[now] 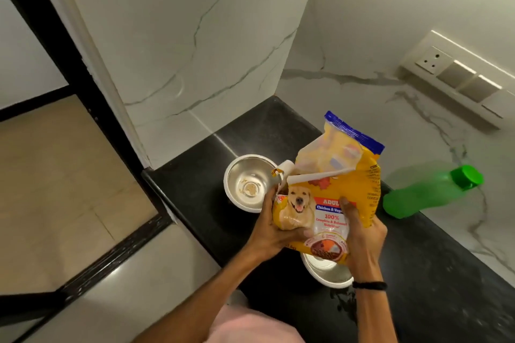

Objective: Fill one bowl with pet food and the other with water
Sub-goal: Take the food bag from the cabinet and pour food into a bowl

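A yellow pet food bag (331,189) with a dog picture is held in the air above the black counter (418,273), tilted to the left. My left hand (274,227) grips its lower left corner near the torn opening. My right hand (362,231) holds its right side. The bag's opening hangs over the rim of a steel bowl (246,181), which holds a few crumbs at its bottom. A second steel bowl (326,271) sits under the bag, partly hidden; its contents cannot be made out.
A green plastic bottle (429,192) with a green cap lies tilted against the marble wall at the right. A switch panel (462,78) is mounted on that wall. The counter's left edge drops to a tiled floor (55,175).
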